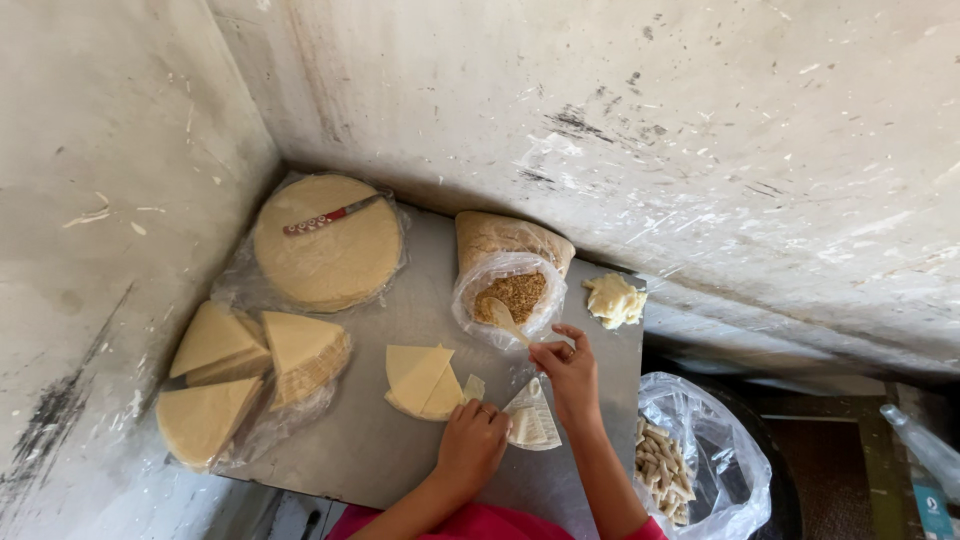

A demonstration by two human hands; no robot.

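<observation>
My left hand (470, 440) pinched the wrapper cone (530, 420) open — right hand (565, 365) gripped the spoon (503, 320) over the filling bag (510, 292).

knife (330, 215) on round wrapper stack (328, 245)

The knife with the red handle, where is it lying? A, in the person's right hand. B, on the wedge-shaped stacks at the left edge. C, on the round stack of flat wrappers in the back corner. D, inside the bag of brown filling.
C: the knife lies across the top of the round stack of wrappers near the wall corner, apart from both hands and from the bag of filling.
</observation>
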